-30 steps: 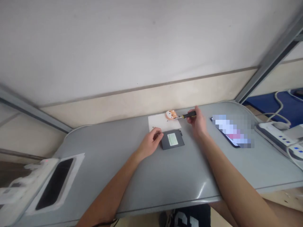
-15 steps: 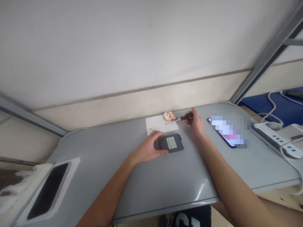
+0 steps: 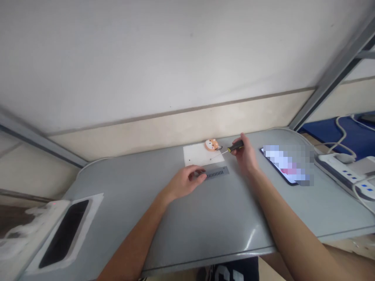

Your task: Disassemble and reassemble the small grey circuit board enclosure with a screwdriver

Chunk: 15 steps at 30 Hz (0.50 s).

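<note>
Near the middle of the grey table, my left hand (image 3: 185, 182) grips the left end of a dark flat device (image 3: 216, 173), which stands tilted with a slotted edge showing. My right hand (image 3: 245, 155) is closed around the black and yellow handle of a screwdriver (image 3: 235, 146). The thin shaft points left and down, its tip over a sheet of white paper (image 3: 195, 153) close to a small dark speck. Another dark speck lies near the paper's left edge. An orange and white animal-faced item (image 3: 211, 144) with a small clip rests at the paper's back right.
A lit phone (image 3: 283, 166), partly pixelated, lies to the right on the table (image 3: 222, 218). Beyond it is a white power strip (image 3: 345, 173) with cables. At the left are a dark-screened phone (image 3: 64, 233) on white paper and another white strip with plugs (image 3: 43, 230).
The device has been turned from its labelled face to a narrow slotted side in my left hand. The screwdriver tip has come down and right over the paper. The view has shifted slightly.
</note>
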Each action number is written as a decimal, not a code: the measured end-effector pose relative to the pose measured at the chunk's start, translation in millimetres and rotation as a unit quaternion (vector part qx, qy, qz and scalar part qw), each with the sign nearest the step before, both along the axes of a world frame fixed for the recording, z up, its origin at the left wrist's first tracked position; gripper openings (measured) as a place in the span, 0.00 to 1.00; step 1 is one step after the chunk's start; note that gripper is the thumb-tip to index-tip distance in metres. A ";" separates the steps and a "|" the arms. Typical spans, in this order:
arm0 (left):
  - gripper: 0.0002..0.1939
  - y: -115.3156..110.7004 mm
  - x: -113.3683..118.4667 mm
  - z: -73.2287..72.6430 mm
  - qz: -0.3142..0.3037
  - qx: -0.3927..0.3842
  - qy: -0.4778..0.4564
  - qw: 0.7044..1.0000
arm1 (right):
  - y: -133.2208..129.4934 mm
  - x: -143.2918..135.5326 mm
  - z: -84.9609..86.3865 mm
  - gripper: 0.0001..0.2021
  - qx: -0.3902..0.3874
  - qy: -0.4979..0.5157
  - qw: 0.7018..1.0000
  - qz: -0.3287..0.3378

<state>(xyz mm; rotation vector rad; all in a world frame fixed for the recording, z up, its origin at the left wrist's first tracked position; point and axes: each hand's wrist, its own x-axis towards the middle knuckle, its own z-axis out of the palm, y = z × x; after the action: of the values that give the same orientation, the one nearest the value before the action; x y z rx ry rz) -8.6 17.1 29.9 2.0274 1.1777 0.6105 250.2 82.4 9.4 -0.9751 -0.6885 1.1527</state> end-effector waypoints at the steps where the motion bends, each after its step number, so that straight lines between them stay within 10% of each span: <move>1: 0.19 0.7 -0.3 -1.2 0.011 0.000 -0.004 1.000 | -1.4 -1.8 1.3 0.24 0.001 -0.003 1.000 0.010; 15: 0.17 4.7 -6.3 -12.7 0.031 0.177 -0.060 0.982 | -9.2 -23.8 -4.0 0.27 -0.013 -0.084 0.993 0.082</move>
<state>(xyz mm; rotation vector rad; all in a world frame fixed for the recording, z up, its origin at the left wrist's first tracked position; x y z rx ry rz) -14.9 21.8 17.2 2.2132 1.1264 1.0190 226.4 73.2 5.4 -1.0603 -0.9051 1.2346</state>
